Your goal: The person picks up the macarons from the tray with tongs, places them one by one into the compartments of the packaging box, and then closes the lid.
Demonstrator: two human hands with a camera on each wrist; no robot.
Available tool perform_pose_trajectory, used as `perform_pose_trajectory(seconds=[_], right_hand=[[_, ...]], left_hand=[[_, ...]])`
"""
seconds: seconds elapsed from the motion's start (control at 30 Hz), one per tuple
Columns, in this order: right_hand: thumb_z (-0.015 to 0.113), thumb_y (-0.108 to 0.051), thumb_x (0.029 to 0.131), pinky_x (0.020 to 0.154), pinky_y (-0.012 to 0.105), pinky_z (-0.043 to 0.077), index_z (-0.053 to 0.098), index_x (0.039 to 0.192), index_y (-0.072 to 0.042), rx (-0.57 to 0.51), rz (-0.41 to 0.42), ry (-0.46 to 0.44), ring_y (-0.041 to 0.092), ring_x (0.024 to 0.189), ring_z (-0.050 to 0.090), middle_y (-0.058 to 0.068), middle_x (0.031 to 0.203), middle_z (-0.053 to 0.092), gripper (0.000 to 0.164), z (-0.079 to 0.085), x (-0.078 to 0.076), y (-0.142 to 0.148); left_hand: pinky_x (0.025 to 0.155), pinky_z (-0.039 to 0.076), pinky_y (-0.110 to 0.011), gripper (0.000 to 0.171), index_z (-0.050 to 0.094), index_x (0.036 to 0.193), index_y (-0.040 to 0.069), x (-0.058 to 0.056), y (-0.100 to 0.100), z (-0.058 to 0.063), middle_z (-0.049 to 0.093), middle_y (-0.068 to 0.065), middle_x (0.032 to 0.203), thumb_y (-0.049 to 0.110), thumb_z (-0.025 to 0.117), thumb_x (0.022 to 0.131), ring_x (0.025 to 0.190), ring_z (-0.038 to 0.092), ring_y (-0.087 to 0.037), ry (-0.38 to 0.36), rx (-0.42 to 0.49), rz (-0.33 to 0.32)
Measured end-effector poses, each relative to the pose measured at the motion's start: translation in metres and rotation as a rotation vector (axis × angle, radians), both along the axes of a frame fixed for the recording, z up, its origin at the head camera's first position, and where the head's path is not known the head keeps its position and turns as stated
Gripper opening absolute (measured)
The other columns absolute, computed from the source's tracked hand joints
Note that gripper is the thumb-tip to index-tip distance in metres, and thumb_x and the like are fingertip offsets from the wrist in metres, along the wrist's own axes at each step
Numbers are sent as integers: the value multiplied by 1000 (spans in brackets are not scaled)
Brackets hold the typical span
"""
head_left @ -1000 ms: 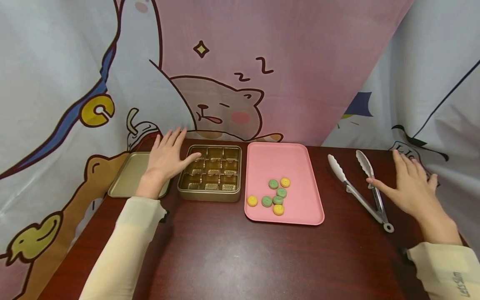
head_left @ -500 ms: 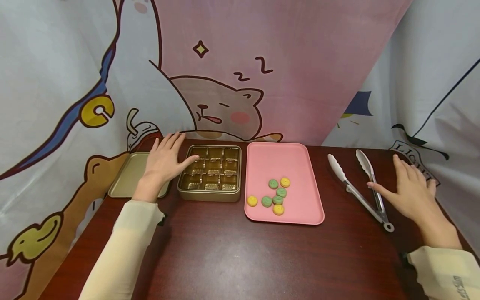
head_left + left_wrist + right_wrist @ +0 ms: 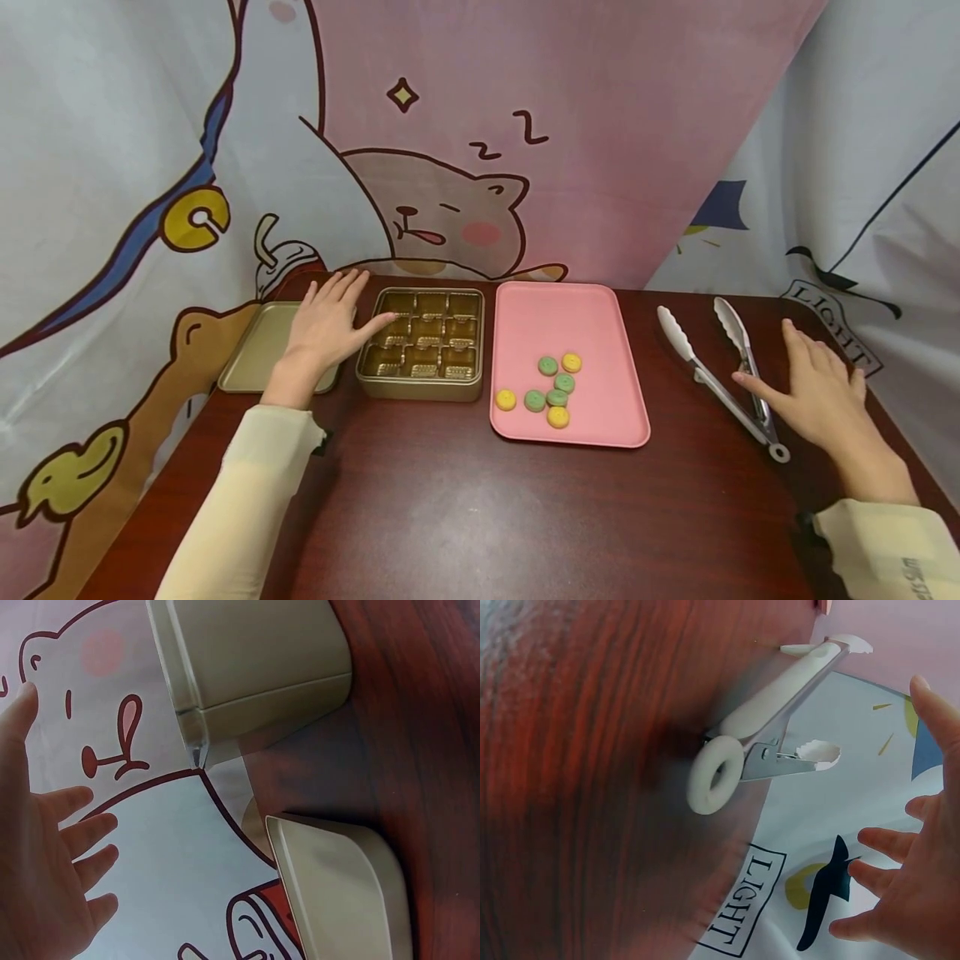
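Head view forward-down; 2 wrist views nearer.

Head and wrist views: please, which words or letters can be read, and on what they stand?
"LIGHT": black-outlined banner on white cloth.
"Z Z": pink cloth, above sleeping cartoon animal.
Cream right sleeve: lettering too blurred for certainty.
Round yellow pieces, round green pieces: marks too small.

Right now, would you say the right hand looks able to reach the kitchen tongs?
Most likely yes: the right hand holds nothing and is near the kitchen tongs, with nothing visible blocking the way between them.
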State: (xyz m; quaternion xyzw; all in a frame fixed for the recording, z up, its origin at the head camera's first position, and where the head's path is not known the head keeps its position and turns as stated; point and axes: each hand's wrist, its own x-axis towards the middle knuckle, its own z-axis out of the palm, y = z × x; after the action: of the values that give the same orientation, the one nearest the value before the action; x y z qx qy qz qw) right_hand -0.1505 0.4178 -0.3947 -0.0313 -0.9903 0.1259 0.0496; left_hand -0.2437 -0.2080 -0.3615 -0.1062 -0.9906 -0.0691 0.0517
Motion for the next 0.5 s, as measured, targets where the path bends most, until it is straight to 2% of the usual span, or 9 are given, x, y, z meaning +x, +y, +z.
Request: perform_pose_trajectory(seconds=[0.5], right_hand=[[55,-64,92,104,85,0,-9,160,-8,-2,-11,-15,63,139,13,39,156,15,109,-10,4,0]], left_hand=[[126,9,-54,93,19,161,10,9,-2,-5,25,-16,165,73,39,94,153,20,-38,-33,31,-10]])
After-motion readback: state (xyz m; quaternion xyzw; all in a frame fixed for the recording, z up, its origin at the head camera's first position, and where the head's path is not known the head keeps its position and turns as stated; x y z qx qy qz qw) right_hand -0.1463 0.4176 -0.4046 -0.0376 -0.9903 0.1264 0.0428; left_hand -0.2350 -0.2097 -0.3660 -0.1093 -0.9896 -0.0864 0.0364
